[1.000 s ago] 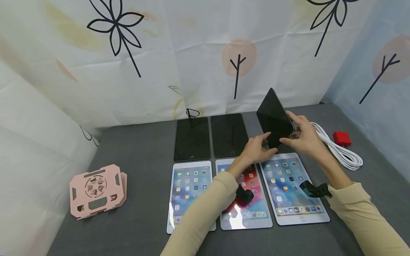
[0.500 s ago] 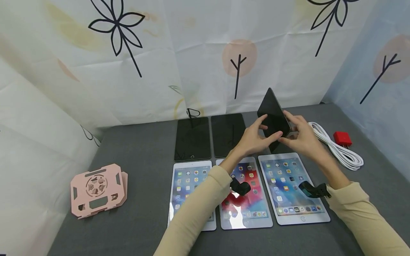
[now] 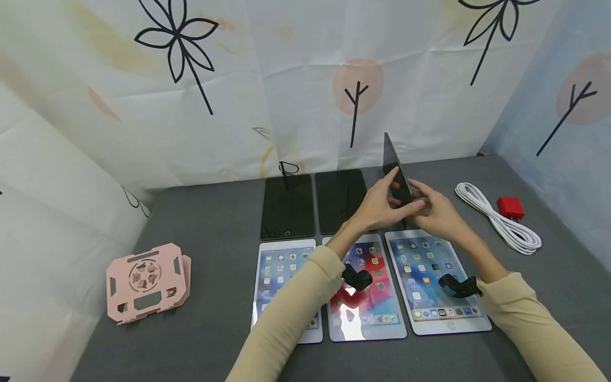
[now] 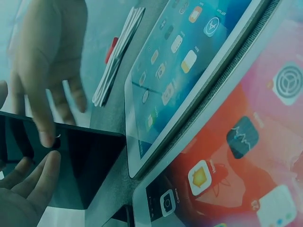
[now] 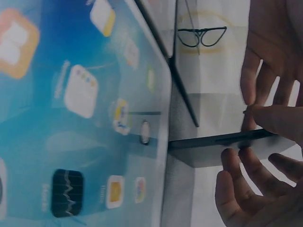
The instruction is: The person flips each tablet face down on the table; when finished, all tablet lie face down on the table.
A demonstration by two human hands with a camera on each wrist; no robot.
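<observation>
A black-framed tablet [image 3: 392, 156] is tilted steeply, almost edge-on to the head view, above the table's back part. My left hand [image 3: 377, 209] grips it from the left, fingertips against the dark screen side. From the right, my right hand [image 3: 441, 216] holds it by the near end, its thumb over the edge and fingers behind. In the left wrist view the screen of the tablet [image 4: 87, 163] shows fingertips of both hands meeting near its home button. The right wrist view sees the tablet [image 5: 213, 142] as a thin edge. Both hands partly cover it.
Two dark tablets, one left [image 3: 288, 207] and one right [image 3: 336, 201], lie behind several lit white tablets [image 3: 367, 329]. Right of the hands are a coiled white cable [image 3: 506, 223] and a red plug [image 3: 511, 206]. A pink cut-out case [image 3: 148, 281] lies left.
The left hand has come up onto the tablet and now grips it. The tablet has turned from a slant to nearly edge-on, and the right hand has shifted left with it.
</observation>
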